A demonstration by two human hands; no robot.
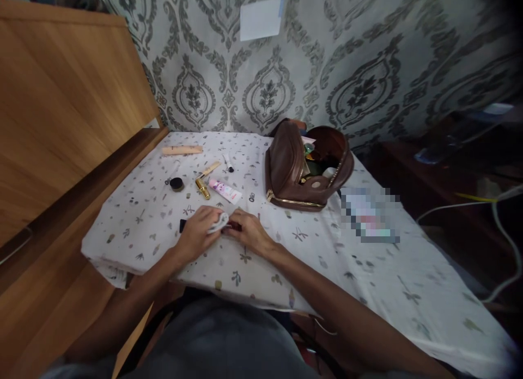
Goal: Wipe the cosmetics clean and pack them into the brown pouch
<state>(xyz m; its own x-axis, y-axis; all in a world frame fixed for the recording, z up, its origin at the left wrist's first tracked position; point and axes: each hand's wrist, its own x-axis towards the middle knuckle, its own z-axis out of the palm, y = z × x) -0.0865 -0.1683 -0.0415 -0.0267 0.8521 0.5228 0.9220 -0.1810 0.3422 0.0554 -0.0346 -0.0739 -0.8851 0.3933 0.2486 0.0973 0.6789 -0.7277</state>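
Note:
My left hand (198, 232) is closed round a small white folded piece (218, 222) that looks like cloth or tissue. Right beside it, my right hand (250, 233) pinches a small dark red, shiny item (232, 226), whose kind is mostly hidden by the fingers. The white piece and the dark red item meet between the two hands, low over the tabletop. A black object (182, 225) pokes out on the far side of my left hand. Just beyond the hands lie a pink and white tube (224, 190) and a gold lipstick-like case (202, 188).
A round black-lidded jar (176, 184), a small white tube (227, 163), a yellowish stick (210, 169) and a long peach-coloured packet (182, 150) lie farther back. An open brown bag (292, 177) full of items stands at right. A blurred-out flat object (370, 215) lies beyond it.

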